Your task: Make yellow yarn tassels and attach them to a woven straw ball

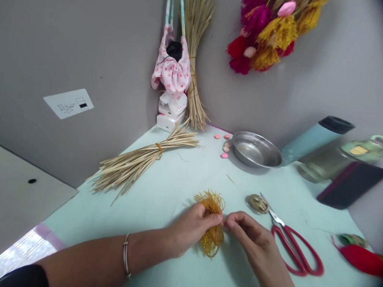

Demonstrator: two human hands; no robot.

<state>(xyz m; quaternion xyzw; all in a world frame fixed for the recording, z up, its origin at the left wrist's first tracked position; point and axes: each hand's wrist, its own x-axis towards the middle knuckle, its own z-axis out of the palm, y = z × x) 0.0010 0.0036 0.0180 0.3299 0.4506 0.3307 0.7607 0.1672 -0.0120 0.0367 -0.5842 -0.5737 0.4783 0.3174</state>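
A bundle of golden-yellow yarn (pixel 213 241), looped below and frayed on top, is pinched in my left hand (pixel 192 228) over the table. Close to its right side, my right hand (pixel 253 239) has thumb and forefinger pressed together. Whatever those fingertips hold, perhaps a thin strand, is too small to make out. Just right of my right hand lie red-handled scissors (pixel 296 249), blades pointing away from me. Their tip touches or nearly touches a small coil of tan fibre (pixel 258 203).
A tied bundle of dry straw (pixel 130 166) lies left; another (pixel 195 93) leans in the corner. Behind are a steel bowl (pixel 256 150), pink beads (pixel 224 155), a blue tumbler (pixel 318 138), a green bottle (pixel 333 160) and a phone (pixel 353 184). Something red (pixel 362 259) lies right.
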